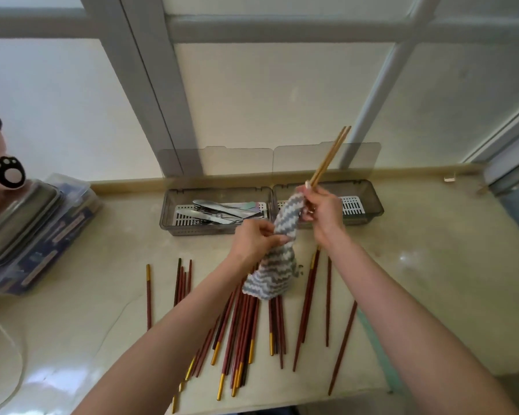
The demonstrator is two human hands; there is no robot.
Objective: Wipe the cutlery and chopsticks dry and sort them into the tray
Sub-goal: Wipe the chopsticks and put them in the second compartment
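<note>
Hands | left hand (pixel 253 238) grips striped cloth (pixel 271 277) | right hand (pixel 324 214) pinches 2 pale chopsticks (pixel 330 154)

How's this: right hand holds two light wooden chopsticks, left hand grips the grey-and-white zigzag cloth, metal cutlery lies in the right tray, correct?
One slip: in the head view the metal cutlery lies in the left smoky plastic tray, not the right tray. The rest holds.

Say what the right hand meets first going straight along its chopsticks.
Likely the raised clear lid of the right tray; depth is unclear, so it may clear it and reach the window frame.
</note>
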